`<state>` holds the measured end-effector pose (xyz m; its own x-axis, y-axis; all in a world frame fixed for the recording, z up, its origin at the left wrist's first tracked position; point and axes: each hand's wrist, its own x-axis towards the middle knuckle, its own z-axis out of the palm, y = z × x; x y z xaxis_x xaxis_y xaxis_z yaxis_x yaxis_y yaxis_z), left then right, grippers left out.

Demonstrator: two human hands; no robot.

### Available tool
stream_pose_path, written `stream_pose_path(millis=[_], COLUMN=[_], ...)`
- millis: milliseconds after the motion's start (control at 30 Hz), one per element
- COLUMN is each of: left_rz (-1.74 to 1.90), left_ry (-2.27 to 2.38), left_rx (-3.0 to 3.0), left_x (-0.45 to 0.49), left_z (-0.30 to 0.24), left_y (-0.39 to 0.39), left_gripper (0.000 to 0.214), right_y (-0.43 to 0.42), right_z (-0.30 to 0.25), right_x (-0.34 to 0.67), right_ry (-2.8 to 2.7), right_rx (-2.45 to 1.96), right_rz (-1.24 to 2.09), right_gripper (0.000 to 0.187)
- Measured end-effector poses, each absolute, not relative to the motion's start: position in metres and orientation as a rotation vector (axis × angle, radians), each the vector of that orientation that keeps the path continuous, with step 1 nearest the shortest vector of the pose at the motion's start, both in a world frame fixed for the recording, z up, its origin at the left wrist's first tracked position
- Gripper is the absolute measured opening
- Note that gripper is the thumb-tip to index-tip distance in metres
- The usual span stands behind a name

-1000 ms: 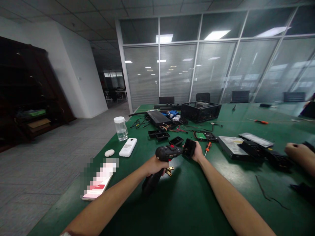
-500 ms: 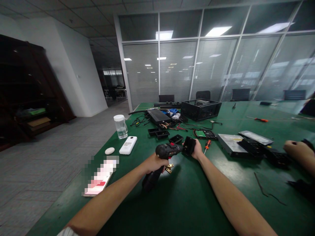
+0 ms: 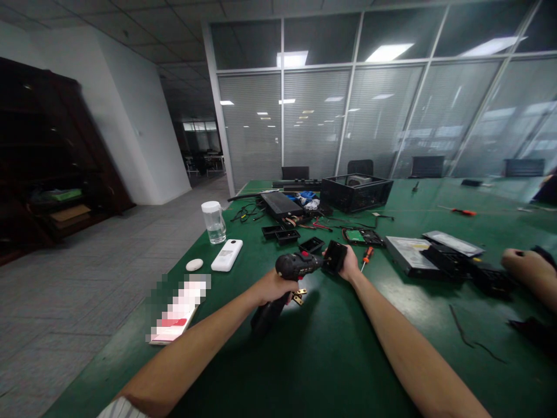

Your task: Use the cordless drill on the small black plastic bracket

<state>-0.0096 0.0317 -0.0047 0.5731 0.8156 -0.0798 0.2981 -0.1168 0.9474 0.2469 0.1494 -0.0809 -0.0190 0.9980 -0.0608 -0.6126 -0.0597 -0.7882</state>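
Drill (image 3: 296, 266) — in left hand (image 3: 275, 287)

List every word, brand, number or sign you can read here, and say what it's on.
No text can be read.
Power drill: faint marks on its side, too small.
White device: grey patch, perhaps print, too blurred.
Silver-topped box: faint printing, too small.
Phone: mostly pixelated, nothing legible.
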Motion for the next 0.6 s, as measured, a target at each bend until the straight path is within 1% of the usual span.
stream_pose_path(millis=[600], left_rz=[0.582], left_ry=[0.959], left_rx=[1.642], left_x=[-0.0088], left_z=[-0.0016], left_y=[0.0294], left_gripper=[0.013], right_y=[0.1473], right_z=[-0.078], right_x=[0.2466], right_ry=[-0.681], right_rx=[-0.758], right_rz=[1.523], right_gripper=[0.035])
